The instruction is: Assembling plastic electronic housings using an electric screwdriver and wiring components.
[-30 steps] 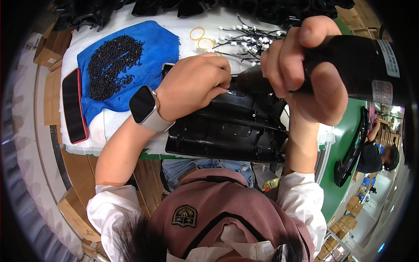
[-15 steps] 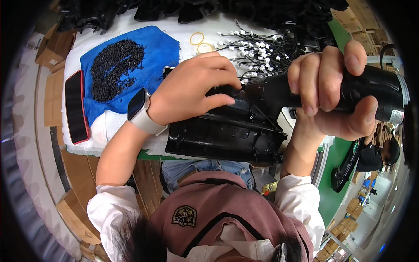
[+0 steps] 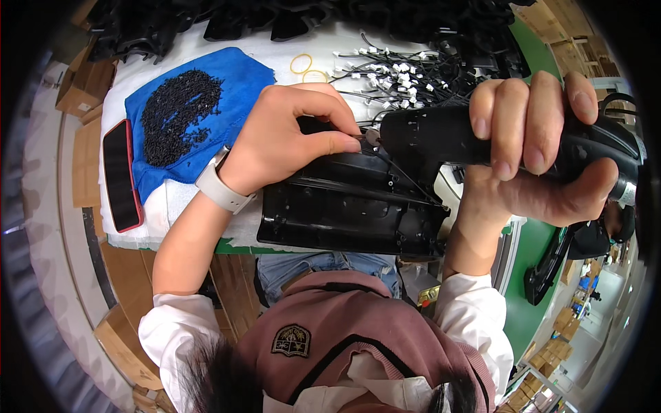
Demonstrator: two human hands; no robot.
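Observation:
My right hand (image 3: 530, 138) is wrapped around a black electric screwdriver (image 3: 430, 138), held sideways with its nose pointing left. At that nose, the thumb and forefinger of my left hand (image 3: 296, 138) meet in a pinch; whatever is between them is too small to make out. Beneath both hands lies a long black plastic housing (image 3: 344, 217), hollow side up, with a thin dark cable along it. To the left, a heap of small black screws (image 3: 175, 113) rests on a blue cloth (image 3: 237, 79).
A red-edged phone (image 3: 122, 175) lies at the table's left edge. Yellow rubber bands (image 3: 301, 63) and a bundle of black cables with white connectors (image 3: 392, 79) are beyond my hands. More black plastic parts (image 3: 289, 20) line the far side. Another person (image 3: 592, 241) is at the right.
My left thumb and forefinger have come together at the screwdriver's nose, and the wrist has turned. The screwdriver and my right hand have shifted slightly right.

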